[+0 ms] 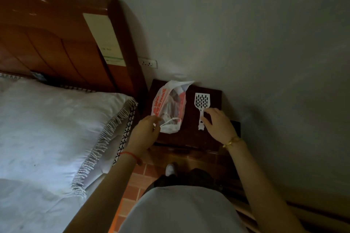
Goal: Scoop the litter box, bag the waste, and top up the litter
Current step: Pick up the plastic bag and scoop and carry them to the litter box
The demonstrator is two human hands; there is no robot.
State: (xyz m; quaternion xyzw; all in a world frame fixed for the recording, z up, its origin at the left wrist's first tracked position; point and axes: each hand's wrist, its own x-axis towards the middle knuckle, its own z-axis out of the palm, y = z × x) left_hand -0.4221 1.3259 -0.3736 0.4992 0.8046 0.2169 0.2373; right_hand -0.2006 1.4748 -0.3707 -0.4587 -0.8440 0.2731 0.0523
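Home bedroom: wooden headboard (56,30), bed (43,128) with fringed blanket, dark nightstand (206,89) against wall, socket (147,63) above.

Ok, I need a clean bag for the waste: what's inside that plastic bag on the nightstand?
Through the thin plastic bag only pale crumpled shapes show; what they are cannot be told.

One wide view is taken from the head, tilted steeply down and forward; a bedside table (214,100) is seen near, against a wall (246,24), a bed (47,119) left.
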